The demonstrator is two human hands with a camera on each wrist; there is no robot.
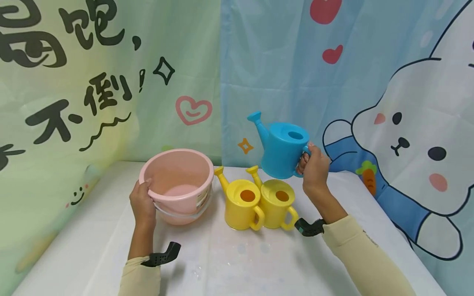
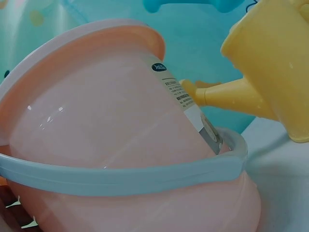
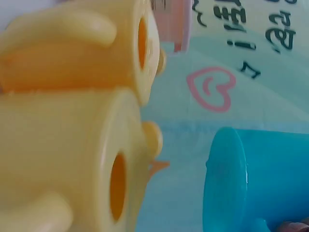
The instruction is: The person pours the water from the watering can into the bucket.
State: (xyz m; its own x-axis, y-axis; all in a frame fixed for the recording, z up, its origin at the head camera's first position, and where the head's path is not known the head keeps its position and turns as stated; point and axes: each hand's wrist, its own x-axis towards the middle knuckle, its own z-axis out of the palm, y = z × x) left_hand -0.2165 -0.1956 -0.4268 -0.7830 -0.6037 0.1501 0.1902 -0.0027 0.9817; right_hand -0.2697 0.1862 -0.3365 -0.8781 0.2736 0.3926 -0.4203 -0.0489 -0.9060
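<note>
A pink bucket (image 1: 175,185) with a pale handle (image 2: 125,181) is gripped at its left rim by my left hand (image 1: 143,205), thumb over the edge. In the head view the bucket tips slightly toward me. My right hand (image 1: 314,167) grips the handle of a blue watering can (image 1: 283,150), raised above and behind two yellow ones. The left yellow watering can (image 1: 240,205) stands beside the bucket, and the right yellow watering can (image 1: 275,203) stands close against it. In the right wrist view, the blue can (image 3: 275,179) shows its base toward the yellow cans.
A white-covered table (image 1: 229,263) carries everything. Behind it hangs a printed cloth backdrop (image 1: 259,53) with hearts, lettering and a white cartoon animal. A label (image 2: 181,99) is stuck on the bucket's side. Each wrist wears a black camera mount (image 1: 163,255).
</note>
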